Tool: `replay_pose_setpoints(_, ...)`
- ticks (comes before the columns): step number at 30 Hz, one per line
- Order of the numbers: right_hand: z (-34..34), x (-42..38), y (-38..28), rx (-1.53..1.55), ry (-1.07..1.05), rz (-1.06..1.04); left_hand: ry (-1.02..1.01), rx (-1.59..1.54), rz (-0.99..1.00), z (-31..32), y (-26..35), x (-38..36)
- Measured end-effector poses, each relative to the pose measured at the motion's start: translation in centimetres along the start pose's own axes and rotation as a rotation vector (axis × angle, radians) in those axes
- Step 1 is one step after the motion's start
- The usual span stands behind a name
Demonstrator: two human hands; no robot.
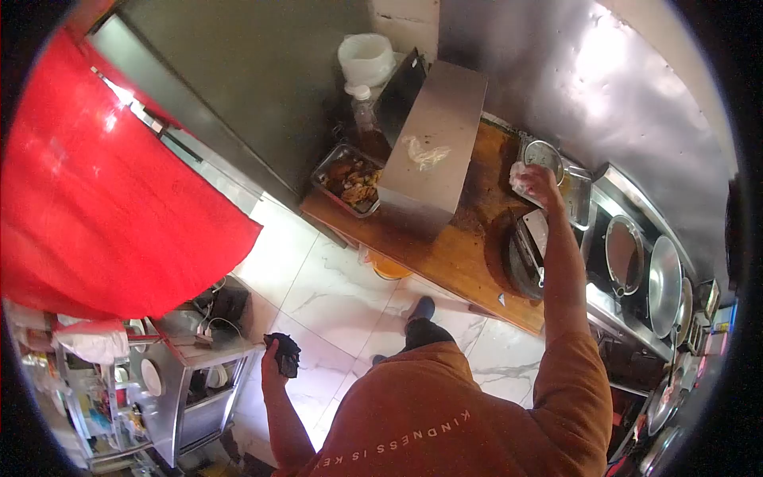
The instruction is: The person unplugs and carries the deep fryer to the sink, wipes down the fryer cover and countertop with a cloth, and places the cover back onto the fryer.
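My left hand (273, 364) hangs low over the floor at the left, its fingers closed around a black crumpled item (287, 355), cloth-like or plastic. Stretched out over the counter, my right hand (542, 184) grips a whitish crumpled piece (520, 176), thin like plastic or paper. Just behind that hand are a round wire strainer (544, 144) and a metal tray (582, 203). Below my right forearm lies a cleaver-like blade (534, 230) on a dark round board or pan (513, 266), partly hidden by the arm.
A long steel box (441, 131) with a scrap of clear plastic stands on the wooden counter (477, 258). Left of it are a tray of food (350, 179) and a bottle (364, 115). Pans (664, 286) line the stove at right. A red curtain (103, 191) hangs at left.
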State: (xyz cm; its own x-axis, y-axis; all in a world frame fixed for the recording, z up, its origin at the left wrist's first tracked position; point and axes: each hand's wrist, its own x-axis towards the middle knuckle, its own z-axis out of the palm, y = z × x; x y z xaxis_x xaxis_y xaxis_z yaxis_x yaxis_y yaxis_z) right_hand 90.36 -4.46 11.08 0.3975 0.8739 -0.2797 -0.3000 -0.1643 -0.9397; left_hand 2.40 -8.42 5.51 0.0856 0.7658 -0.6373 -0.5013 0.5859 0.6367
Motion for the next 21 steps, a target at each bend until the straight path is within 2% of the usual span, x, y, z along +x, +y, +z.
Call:
replay_pose_setpoints(2, 5.1, -5.3, -3.9, -0.252, 0.260, -0.057, 0.069, 0.001, 0.023, -1.3, -0.8, -0.9)
replay_pose_setpoints(3, 4.2, -6.8, -4.3, -0.208, 0.030, -0.198, 0.031, -0.004, 0.023, -2.6, -1.1, -1.6)
replay_pose_setpoints(6, 7.1, -10.5, -5.9, 0.158, 0.021, -0.258, -0.049, -0.088, 0.062, -6.2, -2.4, -4.0)
replay_pose_setpoints(7, 10.1, -13.2, -7.4, 0.144, -0.145, -0.321, -0.038, -0.104, 0.053, -7.9, -3.1, -4.7)
replay_pose_setpoints(10, 14.8, -17.6, -7.5, 0.235, -0.228, -0.408, 0.061, -0.110, 0.027, -14.8, -6.2, -6.3)
replay_pose_setpoints(11, 15.3, -17.9, -7.0, 0.210, -0.357, -0.450, 0.094, -0.090, 0.003, -17.3, -7.4, -6.9)
replay_pose_setpoints(12, 16.4, -18.7, -6.0, 0.198, -0.356, -0.451, 0.132, -0.071, -0.018, -19.5, -8.5, -8.1)
replay_pose_setpoints(14, 18.8, -20.4, -3.3, 0.178, -0.360, -0.455, -0.003, -0.031, 0.087, -22.7, -10.9, -11.4)
replay_pose_setpoints(16, 22.6, -22.2, 0.3, 0.283, -0.482, -0.471, 0.211, -0.002, 0.071, -26.7, -14.3, -14.2)
replay_pose_setpoints(18, 26.1, -23.6, 3.3, 0.141, -0.385, -0.384, 0.312, 0.064, 0.070, -30.1, -17.9, -17.9)
replay_pose_setpoints(21, 30.6, -23.8, 3.9, -0.068, -0.017, -0.374, 0.345, -0.002, 0.069, -32.5, -22.7, -23.7)
